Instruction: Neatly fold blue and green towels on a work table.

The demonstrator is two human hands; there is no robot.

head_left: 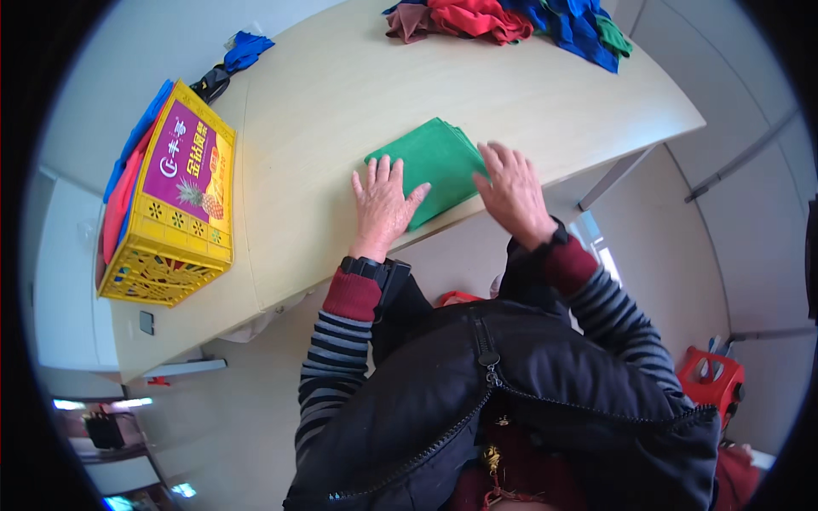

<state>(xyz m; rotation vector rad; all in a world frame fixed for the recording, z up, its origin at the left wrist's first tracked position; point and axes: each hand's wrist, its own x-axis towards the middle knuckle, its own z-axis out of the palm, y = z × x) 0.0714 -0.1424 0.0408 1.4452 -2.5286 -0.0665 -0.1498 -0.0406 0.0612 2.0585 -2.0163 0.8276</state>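
A folded green cloth point(439, 175) lies flat on the pale wooden table point(311, 111), close to its front edge. My left hand point(383, 200) rests at the cloth's left side, fingers spread, with fingertips on its edge. On the other side, my right hand point(514, 189) is open at the cloth's right edge, its fingers stretched out and pointing away from me. Neither hand grips anything. Layered edges of the fold show at the cloth's far right corner.
A yellow plastic crate point(192, 183) holding red and blue fabric stands on the table's left. Red, blue and green cloths point(511, 21) are heaped along the far edge. A blue cloth point(247, 51) lies at the far left. A red plastic stool point(711, 383) stands at the right.
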